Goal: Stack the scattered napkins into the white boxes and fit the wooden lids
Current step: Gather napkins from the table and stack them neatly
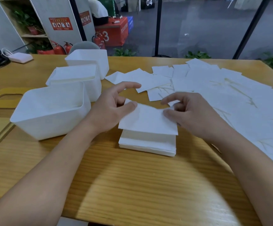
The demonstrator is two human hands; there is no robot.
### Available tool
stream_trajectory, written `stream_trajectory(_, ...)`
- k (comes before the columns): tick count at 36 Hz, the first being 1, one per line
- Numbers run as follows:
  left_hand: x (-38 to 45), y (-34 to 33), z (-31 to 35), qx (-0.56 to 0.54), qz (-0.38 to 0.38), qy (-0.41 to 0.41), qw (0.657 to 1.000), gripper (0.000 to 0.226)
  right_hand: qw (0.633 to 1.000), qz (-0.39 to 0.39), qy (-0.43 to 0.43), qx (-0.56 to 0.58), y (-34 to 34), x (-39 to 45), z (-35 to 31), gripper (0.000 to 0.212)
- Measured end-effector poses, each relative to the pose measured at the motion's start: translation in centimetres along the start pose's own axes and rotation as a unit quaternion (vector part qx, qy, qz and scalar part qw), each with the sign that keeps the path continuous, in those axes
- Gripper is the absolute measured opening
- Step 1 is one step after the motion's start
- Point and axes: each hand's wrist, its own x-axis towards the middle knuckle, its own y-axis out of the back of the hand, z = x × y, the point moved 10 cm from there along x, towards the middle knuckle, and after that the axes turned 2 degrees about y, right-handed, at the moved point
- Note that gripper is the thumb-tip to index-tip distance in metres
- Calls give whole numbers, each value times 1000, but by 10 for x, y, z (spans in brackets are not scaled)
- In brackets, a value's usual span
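Both forearms reach in over the wooden surface [132, 185]. The left hand [111, 110] and right hand [191, 115] pinch one napkin [148, 123] by its far corners, fingers curled, just above the napkin stack [147, 144]. Left of the stack stand three white boxes [51, 111]; scattered napkins [222, 88] lie right of it.

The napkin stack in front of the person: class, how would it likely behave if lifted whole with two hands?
The napkin stack probably sags and fans; its thin sheets already sit uneven at the edges. It looks light. The top napkin, pinched by the left hand and right hand, drapes limply.
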Motion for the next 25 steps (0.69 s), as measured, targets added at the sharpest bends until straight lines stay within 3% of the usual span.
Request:
stream_trajectory(5, -1, -15, -11, 72, -81, 31, 994, 49, 995, -74, -46, -55, -16, -3, 12, 19)
stream_trajectory(11, -2, -22, -24, 123, -122, 42, 984, 46, 990, -81, -14, -111, -18, -3, 9, 17)
stream_trajectory(14, 0, -20, -28, 137, -119, 47, 982, 32, 990, -32, 13, -139, -10, 1, 9, 14)
stream_trajectory(16, 3, -16, -29, 143, -92, 42, 985, 17, 986, -2, 30, -166, -9, 5, 10, 26)
stream_trajectory(20, 9, -10, -32, 181, -36, 27, 983, 8, 971, -41, 45, -233, -30, 16, 17, 71)
stream_trajectory(25, 10, -13, -39, 205, -34, 25, 978, 10, 959, -83, 22, -271, -51, 34, 26, 74)
